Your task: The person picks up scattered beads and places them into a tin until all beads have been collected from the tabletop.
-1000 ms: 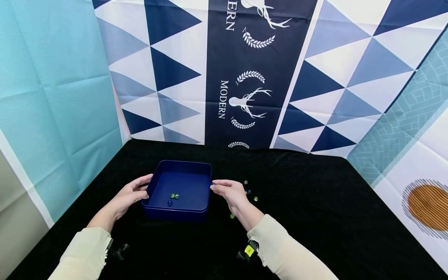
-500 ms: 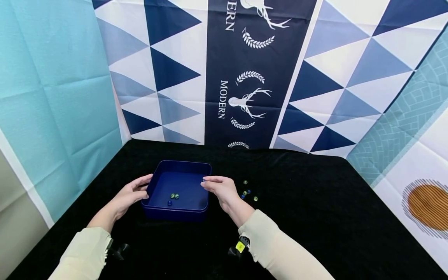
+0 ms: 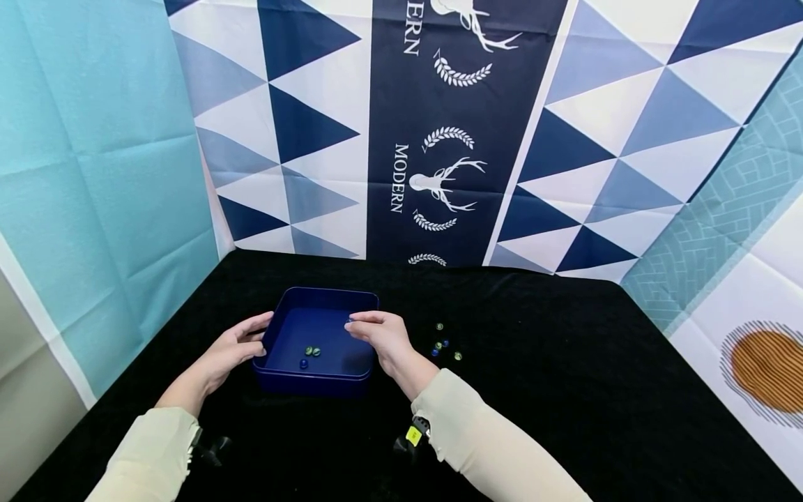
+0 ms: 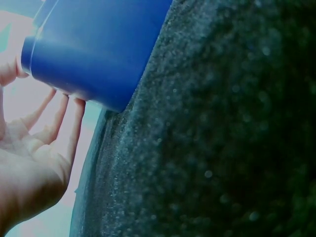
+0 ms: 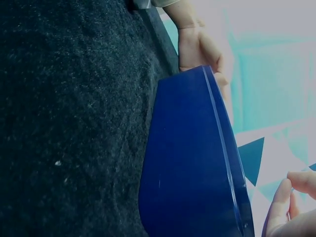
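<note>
A dark blue box (image 3: 325, 385), without a lid, stands on the black cloth. On its floor lie two green marbles (image 3: 309, 351) and a blue marble (image 3: 304, 364). My left hand (image 3: 228, 354) rests against the box's left wall; in the left wrist view its rather straight fingers (image 4: 77, 123) touch the outside, with the thumb by the rim. Above the box's right part, my right hand (image 3: 387, 341) pinches a small blue marble (image 3: 350, 321) between thumb and fingertips, the marble mostly covered by them. The right wrist view shows these fingers (image 5: 281, 197) beyond the rim.
Several loose marbles lie on the cloth right of the box, among them a green marble (image 3: 458, 356) and a blue marble (image 3: 436, 352). Patterned cloth (image 3: 433, 209) hangs behind the table, and a turquoise curtain (image 3: 106, 174) borders it on the left.
My right hand has moved left, from just outside the box's right wall to over its inside, carrying the blue marble. The left hand and the box have stayed in place.
</note>
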A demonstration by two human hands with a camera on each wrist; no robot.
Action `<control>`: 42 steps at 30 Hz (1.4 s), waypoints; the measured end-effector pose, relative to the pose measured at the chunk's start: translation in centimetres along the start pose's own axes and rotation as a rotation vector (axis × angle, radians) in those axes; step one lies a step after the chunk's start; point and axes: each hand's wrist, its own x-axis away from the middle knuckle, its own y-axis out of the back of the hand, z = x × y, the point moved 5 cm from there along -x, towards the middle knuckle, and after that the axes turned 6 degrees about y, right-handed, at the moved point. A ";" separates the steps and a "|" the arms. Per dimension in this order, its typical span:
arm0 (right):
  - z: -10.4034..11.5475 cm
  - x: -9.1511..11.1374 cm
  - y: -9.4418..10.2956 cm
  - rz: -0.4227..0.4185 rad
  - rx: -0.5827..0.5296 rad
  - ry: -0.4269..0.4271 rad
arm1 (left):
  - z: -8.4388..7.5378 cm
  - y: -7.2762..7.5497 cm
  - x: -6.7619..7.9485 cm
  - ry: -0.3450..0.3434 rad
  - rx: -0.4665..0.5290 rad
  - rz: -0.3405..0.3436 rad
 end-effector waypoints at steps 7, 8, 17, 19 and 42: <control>-0.2 -0.3 -1.0 0.006 0.036 -0.012 | 0.0 0.0 0.0 -0.002 0.004 -0.001; -0.2 -0.4 -1.1 0.005 0.040 -0.012 | 0.0 0.0 0.0 -0.003 0.004 -0.002; 0.2 -0.1 -2.5 0.016 0.035 -0.027 | 0.0 0.0 0.0 -0.006 0.005 -0.002; 0.2 -0.1 -2.7 0.012 0.043 -0.033 | 0.0 0.0 0.0 -0.006 0.008 -0.001; 0.0 0.2 -1.8 -0.012 0.025 -0.014 | 0.0 -0.1 0.1 -0.019 0.008 -0.006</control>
